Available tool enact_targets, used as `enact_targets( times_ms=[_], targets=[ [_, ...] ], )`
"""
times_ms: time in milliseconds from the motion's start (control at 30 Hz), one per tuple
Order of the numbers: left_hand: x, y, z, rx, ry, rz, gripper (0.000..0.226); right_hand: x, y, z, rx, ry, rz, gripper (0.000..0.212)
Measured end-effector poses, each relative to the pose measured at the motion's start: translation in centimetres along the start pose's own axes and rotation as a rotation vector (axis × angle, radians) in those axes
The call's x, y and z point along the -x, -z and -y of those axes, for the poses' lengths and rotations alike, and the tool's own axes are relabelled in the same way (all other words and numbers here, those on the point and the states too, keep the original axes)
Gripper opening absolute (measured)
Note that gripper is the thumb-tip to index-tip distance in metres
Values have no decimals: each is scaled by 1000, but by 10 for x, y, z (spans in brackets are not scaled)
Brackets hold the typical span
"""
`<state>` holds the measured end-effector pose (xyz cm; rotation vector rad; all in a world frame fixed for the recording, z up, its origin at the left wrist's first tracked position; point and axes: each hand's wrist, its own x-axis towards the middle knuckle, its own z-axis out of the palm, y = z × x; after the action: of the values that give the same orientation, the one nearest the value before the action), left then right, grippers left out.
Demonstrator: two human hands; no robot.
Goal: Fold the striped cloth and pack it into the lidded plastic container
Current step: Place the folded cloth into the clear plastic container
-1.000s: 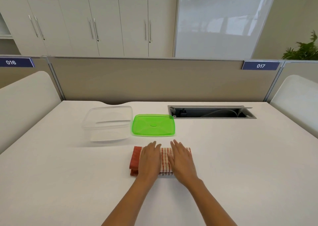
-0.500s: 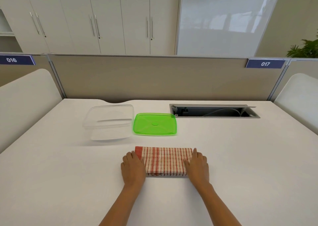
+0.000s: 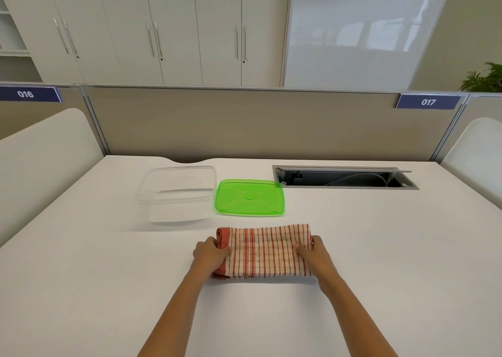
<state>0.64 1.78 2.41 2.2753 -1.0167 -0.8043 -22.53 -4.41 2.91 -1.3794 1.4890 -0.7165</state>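
Observation:
The striped cloth (image 3: 264, 250), red and white, lies folded into a thick rectangle on the white table, just in front of me. My left hand (image 3: 210, 253) grips its left end, fingers curled over the red border. My right hand (image 3: 312, 253) grips its right end the same way. Behind the cloth to the left stands the clear plastic container (image 3: 176, 193), uncovered and with nothing inside. Its green lid (image 3: 250, 197) lies flat on the table right beside the container, directly behind the cloth.
An open cable hatch (image 3: 345, 178) is sunk into the table at the back right. A beige partition (image 3: 244, 123) closes off the far edge, and white side panels (image 3: 40, 153) stand left and right.
My hands slid from the top of the cloth out to its two ends and closed on them. The cloth's ends now look bunched and slightly raised.

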Motion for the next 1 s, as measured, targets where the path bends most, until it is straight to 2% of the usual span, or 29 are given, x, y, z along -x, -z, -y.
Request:
enact_targets(
  times_ms=[67,200,300,467,667,800,1000],
  targets=[
    [0,6,0,222,-17,-30,26,1,-3,6,19,58,6,34],
    [-4,26,-7,386,-28,-108,19,0,-15,27,60,158,13,29],
    [-14,50,-12,362,-43,-199,19,-8,-29,48,43,179,22,29],
    [-39,99,-18,213,-12,-313,42,-31,-54,97,-65,98,130,35],
    [-84,161,-31,336,74,-330,42,-63,-96,164,-88,137,221,35],
    [-107,176,-32,376,90,-326,44,-80,-128,191,31,181,246,40],
    [-135,176,-18,210,77,-378,39,-90,-177,198,406,360,144,47]
  ],
)
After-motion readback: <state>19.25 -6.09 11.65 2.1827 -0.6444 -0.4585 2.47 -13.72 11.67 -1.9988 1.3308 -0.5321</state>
